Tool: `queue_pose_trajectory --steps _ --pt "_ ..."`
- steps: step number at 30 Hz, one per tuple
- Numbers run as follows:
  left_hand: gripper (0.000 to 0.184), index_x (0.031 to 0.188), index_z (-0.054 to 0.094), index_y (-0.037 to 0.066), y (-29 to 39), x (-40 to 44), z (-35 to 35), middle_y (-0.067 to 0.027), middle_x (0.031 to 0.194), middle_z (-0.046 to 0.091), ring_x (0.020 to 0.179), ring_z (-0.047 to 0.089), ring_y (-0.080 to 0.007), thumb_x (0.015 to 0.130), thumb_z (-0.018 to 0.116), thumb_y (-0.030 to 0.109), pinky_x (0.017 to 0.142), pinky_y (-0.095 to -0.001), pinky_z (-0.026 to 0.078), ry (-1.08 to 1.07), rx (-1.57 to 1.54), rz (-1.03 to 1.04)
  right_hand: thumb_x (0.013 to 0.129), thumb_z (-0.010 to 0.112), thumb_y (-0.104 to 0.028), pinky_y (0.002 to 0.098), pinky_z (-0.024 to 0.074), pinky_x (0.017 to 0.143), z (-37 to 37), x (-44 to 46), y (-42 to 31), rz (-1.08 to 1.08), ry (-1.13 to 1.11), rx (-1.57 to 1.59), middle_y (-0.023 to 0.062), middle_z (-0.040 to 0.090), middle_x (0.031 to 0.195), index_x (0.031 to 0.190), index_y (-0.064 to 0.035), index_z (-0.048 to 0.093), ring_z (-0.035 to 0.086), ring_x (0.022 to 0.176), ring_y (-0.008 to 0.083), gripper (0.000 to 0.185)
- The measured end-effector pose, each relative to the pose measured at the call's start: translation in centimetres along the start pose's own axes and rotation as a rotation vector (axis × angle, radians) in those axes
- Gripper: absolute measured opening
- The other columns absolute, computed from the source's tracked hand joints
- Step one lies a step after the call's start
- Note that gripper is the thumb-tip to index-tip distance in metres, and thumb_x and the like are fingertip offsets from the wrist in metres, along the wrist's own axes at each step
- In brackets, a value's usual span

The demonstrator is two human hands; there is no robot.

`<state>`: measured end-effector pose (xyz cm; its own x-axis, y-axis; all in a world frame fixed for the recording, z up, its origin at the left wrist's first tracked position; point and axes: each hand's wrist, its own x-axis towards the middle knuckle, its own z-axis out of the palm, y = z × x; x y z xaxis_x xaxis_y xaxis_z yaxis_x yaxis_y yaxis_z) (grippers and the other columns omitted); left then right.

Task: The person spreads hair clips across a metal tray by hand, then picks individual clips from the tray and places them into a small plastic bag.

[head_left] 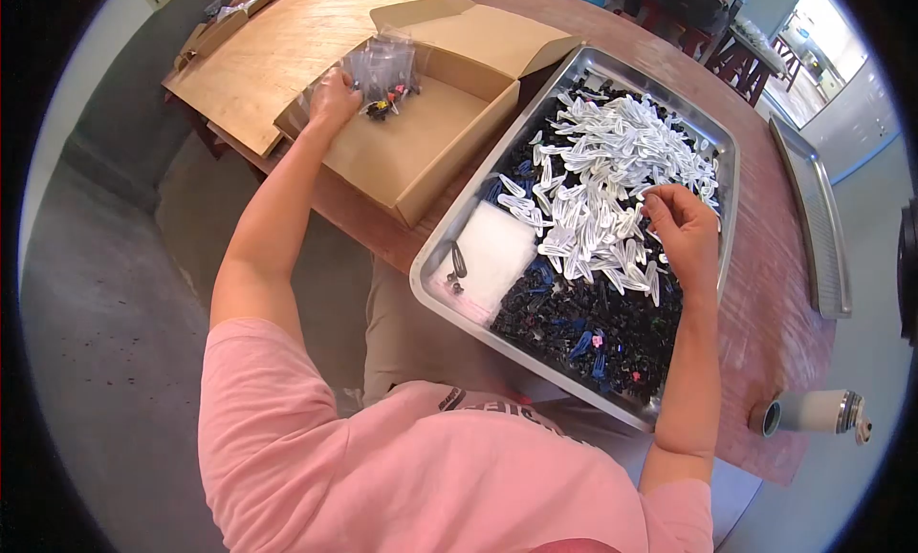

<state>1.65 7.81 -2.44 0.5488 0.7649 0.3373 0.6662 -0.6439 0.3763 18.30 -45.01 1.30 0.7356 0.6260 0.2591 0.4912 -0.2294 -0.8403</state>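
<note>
R hand at white clips, L hand at bags in box

We have our R hand (684, 230) ctr-right of frame, over the lower right part of the white hair clips (622, 151). Thumb & fingers are drawn in narrow; fingertips are right at a clip on the pile's edge, but we can't tell if it's gripped. Most of the pile lies up & left of this hand, w/ a few clips just below the fingertips.

Our L hand (335, 96), upper left, has its fingers curled in by the clear plastic bags (390, 64); can't tell if it holds one.

Containers: metal tray (535, 355), ctr to right, has the white clips on top of a layer of small black pcs (545, 314), w/ some blue ones mixed in. A white pad (497, 247) sits at its left corner w/ a dark clip (459, 260) on it. Open cardboard box (373, 161), upper left, has the bags at its far left end, w/ yellow, red & black bits.

White clips point every which way: one at the pile's lower edge runs approx. up-down, some at its left slant upper left to lower right. Dark clip's long axis is near vert.
</note>
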Motion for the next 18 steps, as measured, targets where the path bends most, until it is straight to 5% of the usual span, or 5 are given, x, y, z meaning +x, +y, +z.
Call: queue_pose_trajectory --steps 4,10,14,16,18 --pt "0.029 0.109 0.065 0.005 1.4 -2.5 -1.7 -0.0123 0.092 0.071 0.078 0.07 -0.0277 0.082 0.068 0.017 0.075 -0.0374 0.056 0.227 -0.159 0.163 0.095 0.064 -0.013 0.023 0.0513 0.066 0.0 0.5 1.4 -0.04 0.064 -0.141 0.0027 0.07 0.086 0.104 0.0 0.068 0.065 0.077 0.0079 0.016" --pt "0.025 0.112 0.064 0.005 12.4 -8.7 -3.2 -0.0057 0.098 0.069 0.087 0.066 -0.0129 0.087 0.068 0.006 0.076 -0.0273 0.055 0.419 -0.72 0.37 0.09 0.068 -0.014 0.0259 0.0508 0.073 0.1 0.8 3.2 -0.128 0.203 -0.209 0.0064 0.07 0.091 0.112 -0.0026 0.067 0.064 0.078 0.0109 0.026" --pt "0.028 0.108 0.063 0.002 22.8 -13.4 -1.9 -0.0104 0.094 0.066 0.08 0.065 -0.0187 0.081 0.069 0.008 0.069 -0.0304 0.056 0.354 -0.981 0.502 0.085 0.072 -0.015 0.0271 0.052 0.073 0.1 1.1 3.8 -0.168 0.236 -0.315 0.0084 0.069 0.104 0.117 -0.0034 0.065 0.065 0.08 0.0131 0.034" --pt "0.032 0.105 0.062 0.0 26.7 -15.1 -0.3 -0.0117 0.092 0.065 0.084 0.063 -0.0202 0.077 0.072 0.01 0.074 -0.0335 0.054 0.112 -1.117 0.289 0.085 0.072 -0.016 0.0288 0.0536 0.076 0.3 1.2 4.5 -0.183 0.244 -0.309 0.0096 0.067 0.111 0.119 -0.0031 0.065 0.066 0.088 0.0166 0.036" --pt "0.03 0.106 0.061 0.0 28.2 -16.2 3.6 -0.0105 0.094 0.065 0.084 0.062 -0.0199 0.079 0.072 0.009 0.077 -0.0334 0.052 0.092 -1.15 0.238 0.085 0.072 -0.017 0.0308 0.0546 0.079 0.1 1.7 5.3 -0.161 0.204 -0.344 0.0103 0.064 0.116 0.122 -0.0031 0.063 0.066 0.095 0.0196 0.041"
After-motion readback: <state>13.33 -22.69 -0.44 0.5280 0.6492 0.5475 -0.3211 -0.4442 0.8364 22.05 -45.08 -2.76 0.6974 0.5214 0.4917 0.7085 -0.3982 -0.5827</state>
